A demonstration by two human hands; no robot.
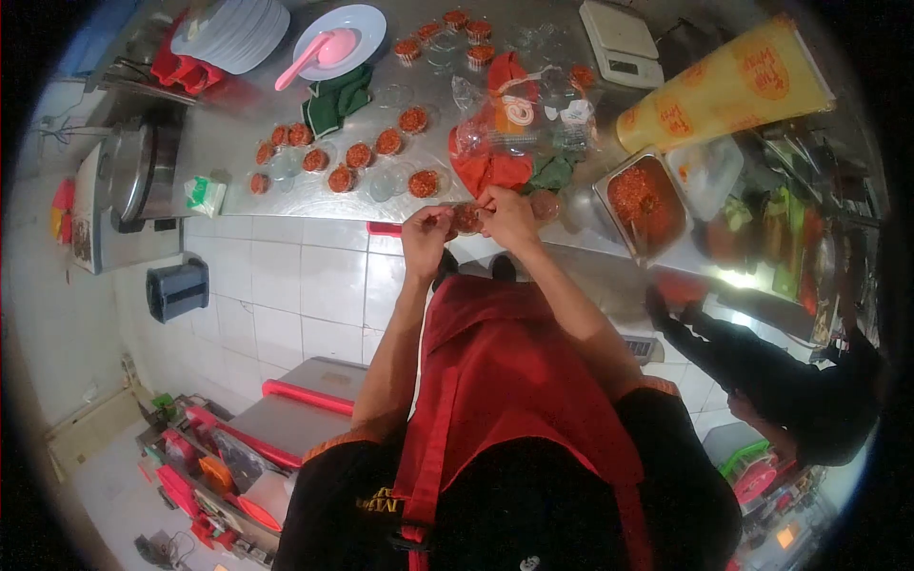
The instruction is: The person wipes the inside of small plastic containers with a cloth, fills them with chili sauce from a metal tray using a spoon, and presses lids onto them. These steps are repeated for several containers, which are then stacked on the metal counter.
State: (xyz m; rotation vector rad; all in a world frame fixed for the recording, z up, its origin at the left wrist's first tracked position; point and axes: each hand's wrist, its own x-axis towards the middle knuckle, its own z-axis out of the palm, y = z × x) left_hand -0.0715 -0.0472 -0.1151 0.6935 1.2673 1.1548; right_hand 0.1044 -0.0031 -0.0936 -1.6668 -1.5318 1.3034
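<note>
At the front edge of the metal table, my left hand [426, 238] and my right hand [509, 221] pinch opposite sides of a small sauce cup [466, 219] with red sauce in it. Whether a lid is on this cup is too small to tell. Beyond my right hand, another small cup [545, 205] stands near the edge. Several cups of red sauce [358, 155] are spread over the table to the left, with clear empty-looking cups or lids [386, 183] among them. A steel pan of red sauce [640, 200] sits at the right.
A red cloth [490, 171] and clear plastic bags lie behind my hands. Around them are a green cloth [338, 98], a plate with a pink ladle [335, 48], a scale [624, 48] and yellow wrapping paper [728, 86]. Another person [790, 381] stands at right.
</note>
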